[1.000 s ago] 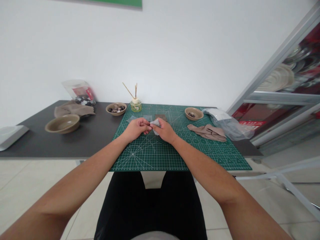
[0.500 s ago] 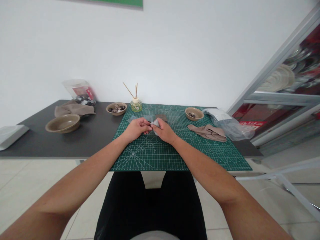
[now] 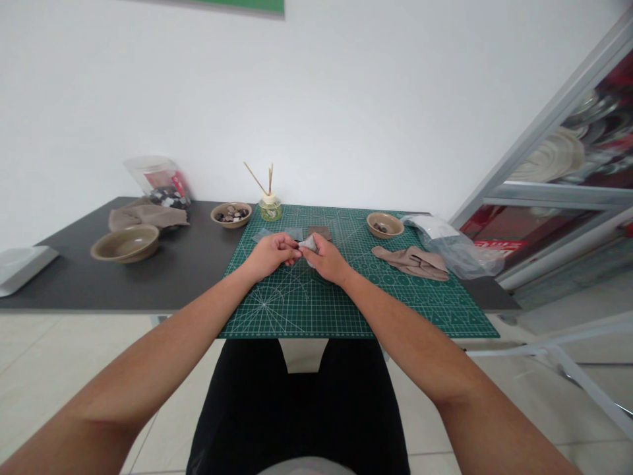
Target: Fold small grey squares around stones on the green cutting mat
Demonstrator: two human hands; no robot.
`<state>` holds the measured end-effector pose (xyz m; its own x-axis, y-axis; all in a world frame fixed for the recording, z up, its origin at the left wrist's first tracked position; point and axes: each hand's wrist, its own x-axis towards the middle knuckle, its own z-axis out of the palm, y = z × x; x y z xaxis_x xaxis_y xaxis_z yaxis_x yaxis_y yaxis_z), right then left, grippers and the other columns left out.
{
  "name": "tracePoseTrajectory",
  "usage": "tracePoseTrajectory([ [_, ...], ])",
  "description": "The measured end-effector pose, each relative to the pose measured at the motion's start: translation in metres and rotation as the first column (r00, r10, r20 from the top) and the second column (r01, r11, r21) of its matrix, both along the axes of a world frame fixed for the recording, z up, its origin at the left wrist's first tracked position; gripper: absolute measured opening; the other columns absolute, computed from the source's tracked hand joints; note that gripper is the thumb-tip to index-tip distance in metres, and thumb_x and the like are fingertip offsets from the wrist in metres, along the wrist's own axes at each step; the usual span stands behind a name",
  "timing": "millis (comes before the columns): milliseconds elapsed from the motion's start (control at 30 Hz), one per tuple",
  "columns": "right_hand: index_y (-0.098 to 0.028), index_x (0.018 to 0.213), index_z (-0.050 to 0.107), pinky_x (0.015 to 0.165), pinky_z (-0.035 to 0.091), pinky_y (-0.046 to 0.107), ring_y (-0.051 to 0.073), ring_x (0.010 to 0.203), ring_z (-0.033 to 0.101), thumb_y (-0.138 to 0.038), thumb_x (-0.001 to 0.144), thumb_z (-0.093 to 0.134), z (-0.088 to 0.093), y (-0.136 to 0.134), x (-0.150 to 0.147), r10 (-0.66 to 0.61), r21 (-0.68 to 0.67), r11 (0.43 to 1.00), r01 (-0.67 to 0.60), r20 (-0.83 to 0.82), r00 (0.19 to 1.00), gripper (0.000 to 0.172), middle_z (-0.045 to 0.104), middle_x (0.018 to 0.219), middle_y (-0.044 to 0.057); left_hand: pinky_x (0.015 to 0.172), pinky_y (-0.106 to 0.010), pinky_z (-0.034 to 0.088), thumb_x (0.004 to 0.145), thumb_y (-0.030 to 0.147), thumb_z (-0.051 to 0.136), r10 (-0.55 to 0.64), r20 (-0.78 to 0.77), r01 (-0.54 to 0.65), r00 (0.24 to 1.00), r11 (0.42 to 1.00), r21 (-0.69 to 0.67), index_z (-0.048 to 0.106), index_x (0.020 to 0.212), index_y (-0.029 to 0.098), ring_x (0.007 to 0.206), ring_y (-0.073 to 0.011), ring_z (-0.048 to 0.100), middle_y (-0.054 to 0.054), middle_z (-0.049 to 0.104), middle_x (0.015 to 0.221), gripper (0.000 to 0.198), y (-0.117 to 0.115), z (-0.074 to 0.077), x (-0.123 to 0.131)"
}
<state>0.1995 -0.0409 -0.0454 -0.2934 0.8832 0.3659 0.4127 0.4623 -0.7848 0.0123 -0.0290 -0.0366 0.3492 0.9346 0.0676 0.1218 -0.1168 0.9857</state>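
My left hand (image 3: 270, 254) and my right hand (image 3: 326, 259) meet over the far middle of the green cutting mat (image 3: 395, 297). Both are closed, pinching a small pale grey piece (image 3: 308, 244) between them; it looks like cloth or a little bag, and I cannot tell which. Just beyond my fingers lie flat small squares on the mat, greyish squares (image 3: 277, 233) and a brown square (image 3: 320, 232). A reed diffuser bottle (image 3: 270, 208) stands behind them.
A dark table (image 3: 188, 270) carries an empty tan bowl (image 3: 124, 243), a bowl of pebbles (image 3: 231, 214), a small bowl (image 3: 384, 225), tan cloths (image 3: 410, 261) (image 3: 143, 216), a plastic bag (image 3: 452, 247), a pebble jar (image 3: 158, 181) and a white tray (image 3: 22, 262). A metal frame (image 3: 554, 112) leans at right.
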Motion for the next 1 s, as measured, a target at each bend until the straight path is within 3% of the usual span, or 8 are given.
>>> tracePoseTrajectory([
  [1000, -0.022, 0.084, 0.051, 0.067, 0.038, 0.028, 0.015, 0.071, 0.05, -0.045, 0.086, 0.057, -0.0009, 0.0006, 0.0011, 0.007, -0.037, 0.999, -0.008, -0.022, 1.0, 0.023, 0.055, 0.075, -0.003, 0.055, -0.024, 0.047, 0.064, 0.032, 0.08, 0.001, -0.012, -0.001, 1.0, 1.0, 0.009, 0.059, 0.084, 0.017, 0.053, -0.0103, 0.059, 0.003, 0.066, 0.06, 0.032, 0.0007, -0.001, -0.0011],
])
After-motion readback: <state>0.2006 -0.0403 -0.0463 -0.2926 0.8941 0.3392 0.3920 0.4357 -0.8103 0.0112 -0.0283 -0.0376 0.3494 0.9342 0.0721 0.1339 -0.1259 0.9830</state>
